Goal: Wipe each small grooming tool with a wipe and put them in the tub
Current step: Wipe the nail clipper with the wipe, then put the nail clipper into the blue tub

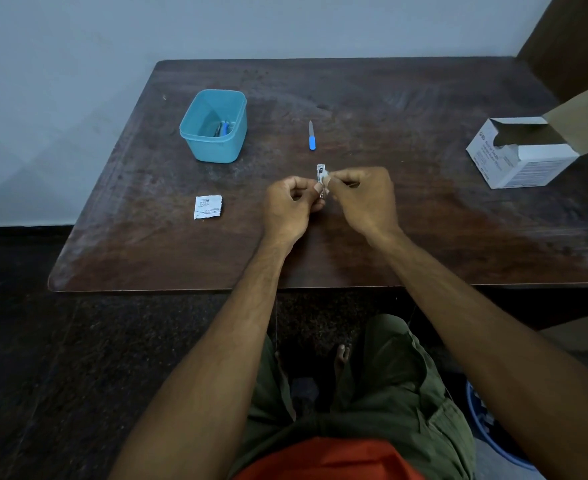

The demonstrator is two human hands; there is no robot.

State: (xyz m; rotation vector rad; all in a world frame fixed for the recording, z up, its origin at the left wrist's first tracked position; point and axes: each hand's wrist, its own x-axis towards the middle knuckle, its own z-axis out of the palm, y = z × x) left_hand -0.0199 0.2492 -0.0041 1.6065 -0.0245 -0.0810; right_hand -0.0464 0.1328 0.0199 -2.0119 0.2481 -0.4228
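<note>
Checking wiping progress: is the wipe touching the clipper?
Touching. The head view shows the wipe, pinched by the right hand, pressed against the clipper held by the left hand.

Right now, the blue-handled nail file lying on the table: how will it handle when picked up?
The nail file is thin and lies flat on the table, so it probably needs a fingertip pinch at the edges. It looks stiff and light: narrow blade, small blue handle. Being flat, it seems unlikely to roll, but might slide on the smooth wood if pushed.
</note>
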